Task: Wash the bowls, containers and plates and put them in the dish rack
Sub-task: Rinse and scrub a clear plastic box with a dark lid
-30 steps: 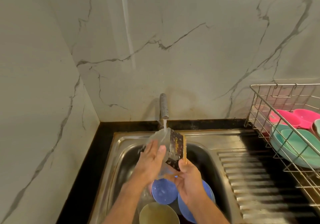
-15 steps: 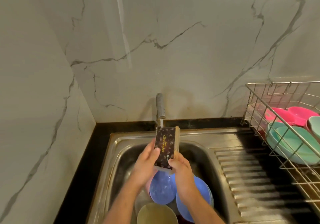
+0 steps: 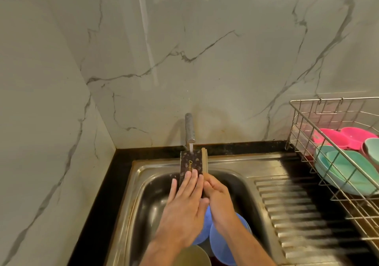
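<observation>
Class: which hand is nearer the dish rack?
Right. The right hand is on the rack's side of the container; the left hand is farther away.

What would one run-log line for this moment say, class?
stage: rinsing | item: dark printed container under tap stream | left hand: fingers flat on it | right hand: grips its edge | rack: holds pink, teal dishes

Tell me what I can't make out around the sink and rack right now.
All in the head view:
- Container: lower half hidden by both hands; label reads only "Choco".
- Blue bowls: mostly behind the left hand and right hand; count unclear.
- Pale bowl: cut by the bottom edge.
- Dish rack: cut by the right edge.
</observation>
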